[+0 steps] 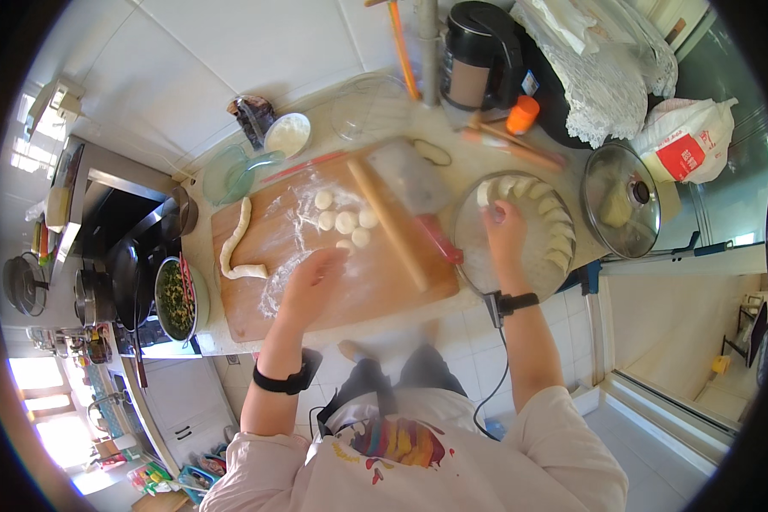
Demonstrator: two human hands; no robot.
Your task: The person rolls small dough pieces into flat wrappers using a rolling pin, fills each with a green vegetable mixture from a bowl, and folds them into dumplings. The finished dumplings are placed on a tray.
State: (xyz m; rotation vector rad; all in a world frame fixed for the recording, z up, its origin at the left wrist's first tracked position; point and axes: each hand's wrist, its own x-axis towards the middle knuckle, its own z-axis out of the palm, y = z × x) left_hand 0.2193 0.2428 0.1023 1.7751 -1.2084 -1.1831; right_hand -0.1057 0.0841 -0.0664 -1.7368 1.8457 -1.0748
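My left hand (pixel 317 275), blurred, is over the floured wooden board (pixel 333 307). Its fingertips come close to a small dough piece (pixel 345 245); whether they touch it I cannot tell. Several round dough pieces (pixel 345 222) lie just beyond, and a bent dough rope (pixel 230 246) is at the board's left. A wooden rolling pin (pixel 387 224) rests slantwise across the right part. My right hand (pixel 507 233) is over a round tray (pixel 486 269), its curled fingers beside a dumpling (pixel 486 192); a grip is not clear. More dumplings (pixel 553 221) line the tray's right edge in an arc.
A red-handled cleaver (pixel 438 238) lies between board and tray. Left stands a bowl of chopped green filling (pixel 176 297) with red chopsticks. Behind are a flour bowl (pixel 288 134), a green bowl (pixel 227 176) and an electric kettle (pixel 473 57). A glass lid (pixel 621 201) sits right.
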